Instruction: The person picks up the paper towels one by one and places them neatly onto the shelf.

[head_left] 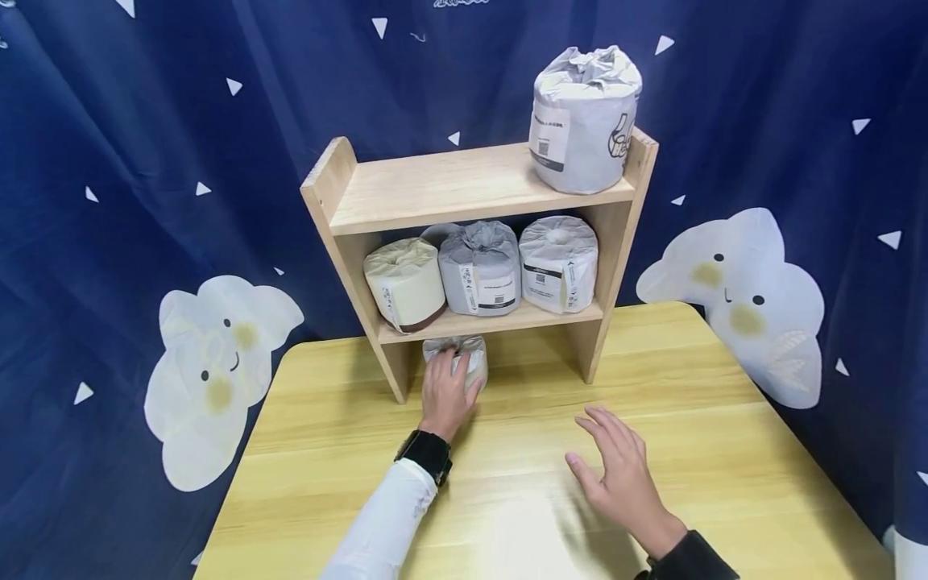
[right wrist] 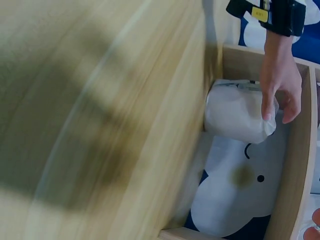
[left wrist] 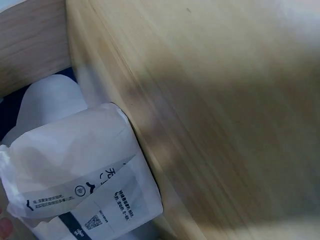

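Under the lower shelf, on the tabletop, stands a wrapped toilet roll (head_left: pixel 474 358) in whitish paper. My left hand (head_left: pixel 445 395) reaches over its top; in the right wrist view the left hand (right wrist: pixel 281 82) grips the upper rim with bent fingers and thumb. Printed labels show on the wrapped toilet roll (left wrist: pixel 95 175) in the left wrist view, with a bit of fingertip at the left edge. My right hand (head_left: pixel 619 475) hovers over the table to the right, fingers spread and slightly bent, holding nothing.
A wooden two-tier shelf (head_left: pixel 435 181) stands at the back of the table (head_left: pixel 333 451). A cream roll (head_left: pixel 406 282), a grey roll (head_left: pixel 478 278) and a white roll (head_left: pixel 558 266) fill its lower tier. One large roll (head_left: pixel 583 129) sits on top, right. A blue curtain (head_left: pixel 94 242) hangs behind.
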Motion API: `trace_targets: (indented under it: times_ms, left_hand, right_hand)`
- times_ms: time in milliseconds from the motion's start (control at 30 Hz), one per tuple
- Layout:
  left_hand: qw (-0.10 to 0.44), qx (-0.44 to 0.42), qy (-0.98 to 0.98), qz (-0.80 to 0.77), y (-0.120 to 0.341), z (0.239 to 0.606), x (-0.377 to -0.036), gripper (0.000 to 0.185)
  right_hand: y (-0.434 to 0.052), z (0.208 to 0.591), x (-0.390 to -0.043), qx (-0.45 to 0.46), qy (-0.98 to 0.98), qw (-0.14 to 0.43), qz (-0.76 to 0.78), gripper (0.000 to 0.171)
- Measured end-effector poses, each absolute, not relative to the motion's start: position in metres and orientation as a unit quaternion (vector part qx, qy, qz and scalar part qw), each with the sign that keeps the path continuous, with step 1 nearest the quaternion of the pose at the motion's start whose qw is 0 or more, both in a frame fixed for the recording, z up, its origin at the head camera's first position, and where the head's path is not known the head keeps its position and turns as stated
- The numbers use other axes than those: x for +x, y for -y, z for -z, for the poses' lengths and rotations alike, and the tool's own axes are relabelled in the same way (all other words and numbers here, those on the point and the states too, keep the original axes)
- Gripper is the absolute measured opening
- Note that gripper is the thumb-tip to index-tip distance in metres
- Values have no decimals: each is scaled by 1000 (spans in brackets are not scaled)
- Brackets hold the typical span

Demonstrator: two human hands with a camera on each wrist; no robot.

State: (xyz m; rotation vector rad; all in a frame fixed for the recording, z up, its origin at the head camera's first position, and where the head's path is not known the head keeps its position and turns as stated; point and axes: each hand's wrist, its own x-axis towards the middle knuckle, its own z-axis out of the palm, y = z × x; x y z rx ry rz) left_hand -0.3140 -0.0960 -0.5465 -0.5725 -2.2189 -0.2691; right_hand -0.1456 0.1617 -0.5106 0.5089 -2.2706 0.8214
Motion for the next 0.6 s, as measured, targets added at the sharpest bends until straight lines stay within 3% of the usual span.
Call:
trace_targets:
  times_ms: [200, 367, 600]
  left_hand:
    - [377, -216, 897, 83, 91, 549, -323, 57]
    - [384, -210, 896, 69, 86, 554, -333, 59]
    - [337, -178, 922, 62, 85, 561, -333, 56]
  right_hand:
    - [-163, 513, -140, 190, 868, 331, -318, 47]
    - [-165, 515, -136, 182, 872, 325, -318, 48]
    - [-164, 520, -132, 174, 878, 319, -313, 49]
